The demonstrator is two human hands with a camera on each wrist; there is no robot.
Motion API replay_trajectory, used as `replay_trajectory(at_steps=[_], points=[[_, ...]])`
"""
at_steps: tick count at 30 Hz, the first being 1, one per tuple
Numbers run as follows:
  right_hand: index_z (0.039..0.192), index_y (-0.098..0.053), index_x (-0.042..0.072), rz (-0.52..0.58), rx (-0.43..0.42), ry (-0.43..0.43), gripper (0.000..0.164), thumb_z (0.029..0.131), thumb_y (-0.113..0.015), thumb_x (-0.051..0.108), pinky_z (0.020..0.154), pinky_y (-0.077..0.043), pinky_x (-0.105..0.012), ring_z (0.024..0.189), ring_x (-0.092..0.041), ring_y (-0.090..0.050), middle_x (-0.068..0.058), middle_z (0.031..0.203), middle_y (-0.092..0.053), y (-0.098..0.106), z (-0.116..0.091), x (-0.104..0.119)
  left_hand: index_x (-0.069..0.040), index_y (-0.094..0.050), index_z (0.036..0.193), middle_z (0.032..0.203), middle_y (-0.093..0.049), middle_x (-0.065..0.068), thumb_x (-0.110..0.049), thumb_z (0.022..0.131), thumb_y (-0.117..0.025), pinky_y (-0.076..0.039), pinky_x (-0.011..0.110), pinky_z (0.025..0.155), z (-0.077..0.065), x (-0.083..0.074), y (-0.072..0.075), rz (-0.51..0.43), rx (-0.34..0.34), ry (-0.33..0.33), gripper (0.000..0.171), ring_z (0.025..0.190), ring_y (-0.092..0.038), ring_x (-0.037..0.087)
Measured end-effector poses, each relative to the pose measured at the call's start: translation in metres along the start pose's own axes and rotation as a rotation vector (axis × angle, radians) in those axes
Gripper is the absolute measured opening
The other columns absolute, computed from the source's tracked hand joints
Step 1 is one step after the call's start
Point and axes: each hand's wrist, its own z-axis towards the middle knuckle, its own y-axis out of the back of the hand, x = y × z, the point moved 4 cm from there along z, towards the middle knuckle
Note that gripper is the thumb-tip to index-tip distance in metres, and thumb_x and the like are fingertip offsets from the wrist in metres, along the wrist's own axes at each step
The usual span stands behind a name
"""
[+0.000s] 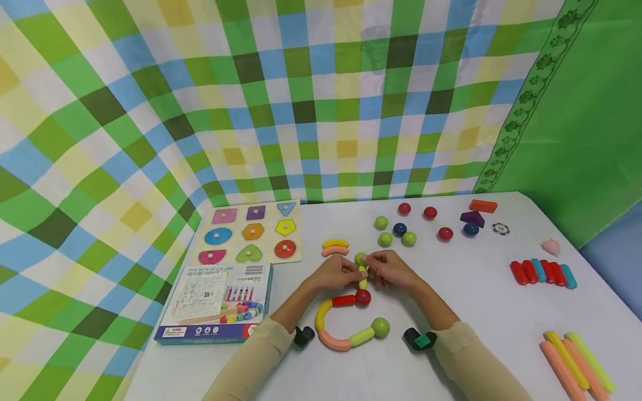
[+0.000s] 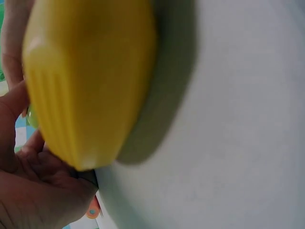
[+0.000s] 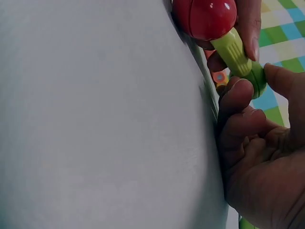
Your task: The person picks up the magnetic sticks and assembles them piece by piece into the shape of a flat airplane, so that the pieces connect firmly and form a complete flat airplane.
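Observation:
A chain of magnetic-looking sticks and balls lies on the white table between my forearms. My left hand (image 1: 337, 273) pinches its short yellow-green stick (image 3: 233, 52). At the stick's far end, my right hand (image 1: 388, 269) holds a green ball (image 3: 258, 78) between thumb and fingers. The stick's near end meets a red ball (image 1: 363, 297). From there the chain runs through a red stick (image 1: 344, 301), a yellow curved piece (image 2: 95, 81), a salmon curved piece (image 1: 333, 341) and a light green stick (image 1: 362, 336) to another green ball (image 1: 380, 327).
Two loose curved pieces (image 1: 335, 247) lie beyond my left hand. Several balls (image 1: 408, 238) are scattered farther back. Short red and blue sticks (image 1: 544, 273) and long sticks (image 1: 577, 362) are at right. A shape puzzle board (image 1: 296, 223) and a boxed toy (image 1: 215, 301) sit at left.

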Motion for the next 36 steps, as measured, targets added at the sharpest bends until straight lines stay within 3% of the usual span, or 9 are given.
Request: replay_trajectory(at_steps=[8,15,17,22,27,36], points=[[0.104,-0.066,0.010,-0.046,-0.087,-0.042,0.040,0.091,-0.058,0.047,0.040,-0.036,-0.025,0.044,-0.018,-0.047,-0.009,0.068,-0.055,0.002,0.011,-0.002,-0.021,-0.072,0.070,0.065,-0.067,-0.003,-0.043,0.083,-0.071,-0.029,0.026,0.052,-0.002,-0.002,0.003,0.060,-0.095,0.131,0.026,0.058,-0.045,0.013],[0.105,-0.068,0.012,-0.185,-0.235,0.054,0.028,0.093,-0.060,0.037,0.059,-0.041,-0.028,0.070,-0.020,-0.051,-0.006,0.081,-0.057,0.003,0.048,0.011,-0.018,-0.073,0.071,0.065,-0.068,-0.002,-0.040,0.082,-0.073,-0.029,0.026,0.051,-0.007,0.002,0.008,0.017,-0.108,0.112,0.024,0.056,-0.046,0.014],[0.103,-0.069,0.012,-0.208,-0.235,0.076,0.023,0.092,-0.062,0.031,0.063,-0.042,-0.029,0.075,-0.021,-0.051,-0.006,0.085,-0.059,0.002,0.056,0.016,-0.018,-0.073,0.071,0.066,-0.068,-0.002,-0.040,0.083,-0.072,-0.029,0.026,0.051,-0.007,0.005,0.008,0.007,-0.097,0.095,0.024,0.057,-0.046,0.013],[0.098,-0.068,0.012,-0.288,-0.209,0.057,0.018,0.089,-0.067,0.027,0.058,-0.041,-0.027,0.069,-0.020,-0.051,-0.007,0.080,-0.059,-0.002,0.070,0.021,-0.019,-0.073,0.071,0.066,-0.068,-0.003,-0.042,0.082,-0.072,-0.033,0.027,0.056,-0.009,0.008,0.007,-0.003,-0.080,0.090,0.026,0.063,-0.051,0.014],[0.096,-0.068,0.013,-0.371,-0.204,0.017,0.018,0.087,-0.069,0.028,0.058,-0.043,-0.026,0.068,-0.020,-0.052,-0.007,0.078,-0.058,-0.004,0.073,0.023,-0.019,-0.073,0.071,0.066,-0.068,-0.002,-0.043,0.082,-0.072,-0.034,0.028,0.057,-0.012,0.010,0.008,-0.002,-0.092,0.091,0.027,0.066,-0.053,0.015],[0.098,-0.065,0.012,-0.468,-0.190,0.048,0.019,0.085,-0.071,0.024,0.055,-0.043,-0.027,0.063,-0.019,-0.052,-0.006,0.074,-0.057,-0.009,0.073,0.027,-0.018,-0.073,0.072,0.065,-0.068,-0.003,-0.044,0.082,-0.072,-0.034,0.027,0.057,-0.017,0.015,0.010,0.001,-0.098,0.080,0.027,0.066,-0.055,0.014]])
